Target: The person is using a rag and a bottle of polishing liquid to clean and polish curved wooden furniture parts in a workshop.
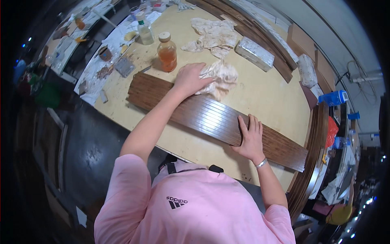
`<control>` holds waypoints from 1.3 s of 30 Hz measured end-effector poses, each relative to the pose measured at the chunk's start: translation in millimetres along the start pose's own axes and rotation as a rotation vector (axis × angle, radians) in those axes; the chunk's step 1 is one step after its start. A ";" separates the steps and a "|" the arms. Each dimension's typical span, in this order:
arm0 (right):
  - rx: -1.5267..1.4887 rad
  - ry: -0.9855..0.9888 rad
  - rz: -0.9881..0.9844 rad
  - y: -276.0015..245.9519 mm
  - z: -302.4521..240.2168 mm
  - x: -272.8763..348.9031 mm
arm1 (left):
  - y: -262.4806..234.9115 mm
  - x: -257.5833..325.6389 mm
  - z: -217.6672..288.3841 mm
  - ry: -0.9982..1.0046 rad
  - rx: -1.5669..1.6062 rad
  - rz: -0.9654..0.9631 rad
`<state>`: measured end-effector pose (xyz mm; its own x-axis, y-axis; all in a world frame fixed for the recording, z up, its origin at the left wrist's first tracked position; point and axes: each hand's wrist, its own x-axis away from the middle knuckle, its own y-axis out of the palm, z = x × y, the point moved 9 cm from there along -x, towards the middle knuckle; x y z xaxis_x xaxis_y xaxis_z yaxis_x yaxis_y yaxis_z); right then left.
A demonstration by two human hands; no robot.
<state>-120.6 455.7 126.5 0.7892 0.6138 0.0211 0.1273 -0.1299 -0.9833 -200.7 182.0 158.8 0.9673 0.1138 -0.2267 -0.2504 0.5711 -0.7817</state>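
Note:
A long brown wooden board (203,112) with lengthwise grooves lies slantwise across the pale tabletop (276,95). My left hand (190,78) rests at its far edge, fingers closed on a crumpled, stained white rag (222,79) that spills past the board onto the table. My right hand (250,139) lies on the board's right half with its fingers stretched out, holding nothing. Just beyond my left hand stands a capped bottle of orange-brown liquid (167,55). The board hides what is under it.
A second stained rag (213,33) and a wrapped white block (254,54) lie farther back. A clear bottle (145,30) and a grey block (124,67) are at the left. Dark wooden strips (280,61) line the far right edge; more boards (315,150) stand at the right.

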 end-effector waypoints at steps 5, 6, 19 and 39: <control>0.010 0.124 -0.032 5.0 -0.6 0.4 | -79.9 22.4 -113.6 -0.242 0.403 0.121; 0.018 0.157 -0.047 4.8 -3.2 -1.6 | -90.8 17.9 -147.4 -0.310 0.359 0.104; 0.071 0.228 -0.023 5.0 -1.6 -2.7 | -31.1 -57.5 -185.9 -0.067 0.742 -0.205; 0.014 0.219 -0.039 1.6 2.4 -6.6 | 26.8 -73.1 -62.3 0.583 -0.340 -0.320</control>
<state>-127.1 453.4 124.3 0.8956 0.4342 0.0968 0.1535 -0.0973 -0.9833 -280.6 138.3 118.2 0.8403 -0.5194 -0.1553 -0.0506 0.2100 -0.9764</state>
